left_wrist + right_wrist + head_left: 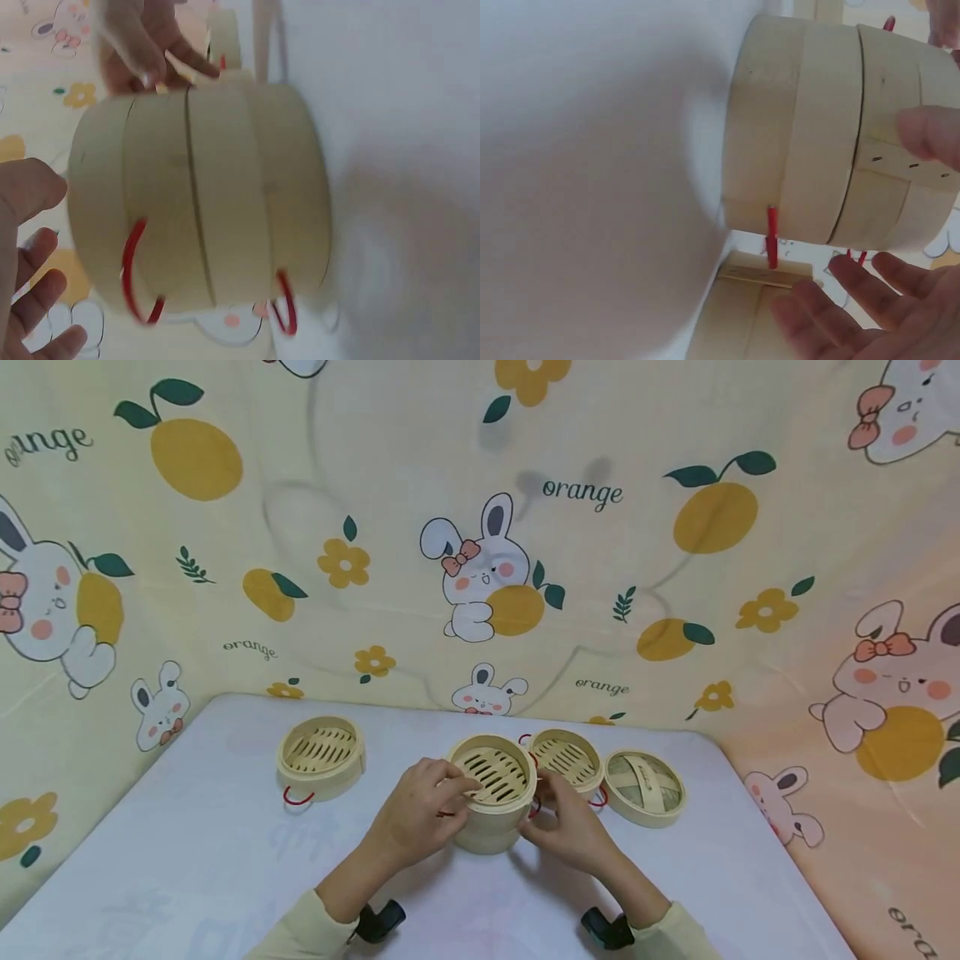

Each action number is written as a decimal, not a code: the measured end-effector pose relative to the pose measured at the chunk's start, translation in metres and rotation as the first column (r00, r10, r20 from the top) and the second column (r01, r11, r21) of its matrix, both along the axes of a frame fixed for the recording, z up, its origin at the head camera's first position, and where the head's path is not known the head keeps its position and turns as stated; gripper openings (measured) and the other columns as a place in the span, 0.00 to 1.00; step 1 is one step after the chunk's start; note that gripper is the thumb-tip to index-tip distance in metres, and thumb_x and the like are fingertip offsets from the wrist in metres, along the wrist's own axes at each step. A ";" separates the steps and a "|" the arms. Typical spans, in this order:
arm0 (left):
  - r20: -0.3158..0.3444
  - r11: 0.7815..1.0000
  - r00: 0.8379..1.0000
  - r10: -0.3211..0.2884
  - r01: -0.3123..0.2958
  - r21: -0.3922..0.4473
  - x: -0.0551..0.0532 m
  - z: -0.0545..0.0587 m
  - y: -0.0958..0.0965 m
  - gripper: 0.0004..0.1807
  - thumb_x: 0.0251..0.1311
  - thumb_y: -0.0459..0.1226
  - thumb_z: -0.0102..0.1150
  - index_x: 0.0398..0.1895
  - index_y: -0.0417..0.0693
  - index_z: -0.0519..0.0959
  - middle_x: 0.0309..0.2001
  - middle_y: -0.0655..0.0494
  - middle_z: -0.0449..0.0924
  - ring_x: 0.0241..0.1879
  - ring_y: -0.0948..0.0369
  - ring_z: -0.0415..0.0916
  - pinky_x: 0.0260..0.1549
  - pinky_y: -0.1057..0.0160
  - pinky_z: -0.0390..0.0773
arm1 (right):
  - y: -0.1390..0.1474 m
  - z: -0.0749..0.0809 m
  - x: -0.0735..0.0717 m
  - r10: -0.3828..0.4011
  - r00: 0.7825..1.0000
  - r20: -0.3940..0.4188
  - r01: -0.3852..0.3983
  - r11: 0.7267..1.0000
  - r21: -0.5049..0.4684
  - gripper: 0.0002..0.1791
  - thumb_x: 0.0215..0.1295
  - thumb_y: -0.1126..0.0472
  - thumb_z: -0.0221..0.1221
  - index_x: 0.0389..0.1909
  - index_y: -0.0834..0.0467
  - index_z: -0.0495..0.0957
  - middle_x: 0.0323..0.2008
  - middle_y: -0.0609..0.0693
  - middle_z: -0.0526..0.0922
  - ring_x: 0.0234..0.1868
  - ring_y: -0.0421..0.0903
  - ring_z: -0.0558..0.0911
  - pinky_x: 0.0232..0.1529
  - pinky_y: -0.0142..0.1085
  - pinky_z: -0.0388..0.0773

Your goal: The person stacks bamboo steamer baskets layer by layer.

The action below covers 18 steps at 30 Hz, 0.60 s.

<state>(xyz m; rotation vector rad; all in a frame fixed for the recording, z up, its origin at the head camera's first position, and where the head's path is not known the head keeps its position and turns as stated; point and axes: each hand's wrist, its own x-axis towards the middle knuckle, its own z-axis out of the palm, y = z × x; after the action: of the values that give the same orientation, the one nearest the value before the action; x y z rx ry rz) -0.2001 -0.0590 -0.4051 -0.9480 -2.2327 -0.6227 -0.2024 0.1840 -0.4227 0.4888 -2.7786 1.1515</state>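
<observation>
Two round bamboo steamer baskets (491, 827) stand stacked in the middle of the table, a slatted floor showing in the upper one. Red loops hang from their sides in the left wrist view. My left hand (423, 810) is at the stack's left, fingers near the top rim; in its wrist view the thumb (34, 189) and spread fingers stand loosely about the upper basket (157, 202). At the right side is my right hand (570, 822). Its thumb (934, 133) overlaps the upper basket's wall in the right wrist view, while its fingers are loosely extended beside the stack.
Another steamer basket (321, 760) with a red loop sits at the left. Behind the stack to the right stands one more basket (567, 760), and beside it lies a round woven lid (645, 789) with a strap handle. A patterned cloth (375, 485) hangs behind the white table (187, 860).
</observation>
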 end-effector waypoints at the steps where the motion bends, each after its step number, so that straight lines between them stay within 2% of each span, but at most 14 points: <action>1: 0.001 1.000 1.000 0.013 -0.013 0.002 -0.001 0.001 -0.004 0.15 0.43 0.40 0.61 0.38 0.58 0.78 0.35 0.62 0.71 0.37 0.62 0.68 0.36 0.62 0.70 | -0.001 0.002 0.000 -0.001 1.000 0.000 0.001 1.000 -0.008 0.40 0.41 0.51 0.67 0.58 0.52 0.61 0.47 0.44 0.73 0.49 0.48 0.75 0.50 0.44 0.71; 5: 0.019 0.997 0.997 0.081 -0.081 -0.003 -0.003 0.006 -0.019 0.16 0.44 0.41 0.59 0.41 0.58 0.77 0.36 0.62 0.71 0.38 0.62 0.68 0.36 0.61 0.69 | -0.003 0.006 0.003 -0.005 1.000 -0.010 0.005 1.000 -0.025 0.43 0.40 0.48 0.67 0.59 0.52 0.59 0.50 0.46 0.69 0.48 0.51 0.76 0.49 0.47 0.71; 10: 0.038 0.987 0.986 0.161 -0.161 -0.002 -0.003 0.010 -0.040 0.17 0.44 0.43 0.60 0.42 0.58 0.76 0.36 0.62 0.71 0.39 0.61 0.68 0.38 0.60 0.69 | -0.005 0.008 0.003 -0.015 0.999 -0.033 0.014 0.999 -0.032 0.46 0.39 0.41 0.65 0.60 0.52 0.58 0.51 0.47 0.67 0.46 0.50 0.76 0.47 0.46 0.71; 15: 0.080 0.977 0.974 0.214 -0.215 0.011 -0.006 0.010 -0.059 0.20 0.44 0.43 0.59 0.45 0.56 0.75 0.37 0.61 0.71 0.39 0.60 0.69 0.39 0.59 0.69 | -0.007 0.010 0.003 -0.034 0.997 -0.069 0.033 0.999 -0.007 0.48 0.37 0.36 0.63 0.61 0.50 0.58 0.52 0.46 0.67 0.47 0.48 0.74 0.45 0.45 0.71; 18: 0.080 0.971 0.968 0.236 -0.238 0.020 -0.009 0.008 -0.071 0.22 0.43 0.43 0.60 0.46 0.54 0.74 0.38 0.59 0.72 0.41 0.60 0.69 0.40 0.59 0.70 | -0.008 0.011 0.002 -0.037 0.997 -0.074 0.037 0.999 -0.005 0.48 0.36 0.36 0.64 0.61 0.50 0.58 0.52 0.45 0.67 0.47 0.47 0.74 0.44 0.45 0.72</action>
<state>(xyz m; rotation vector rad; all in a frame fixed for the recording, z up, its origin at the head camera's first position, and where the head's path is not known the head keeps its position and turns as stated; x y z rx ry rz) -0.2087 -0.1299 -0.3967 -0.6379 -2.3522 -0.5885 -0.2004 0.1762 -0.4115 0.4673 -2.7109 1.1072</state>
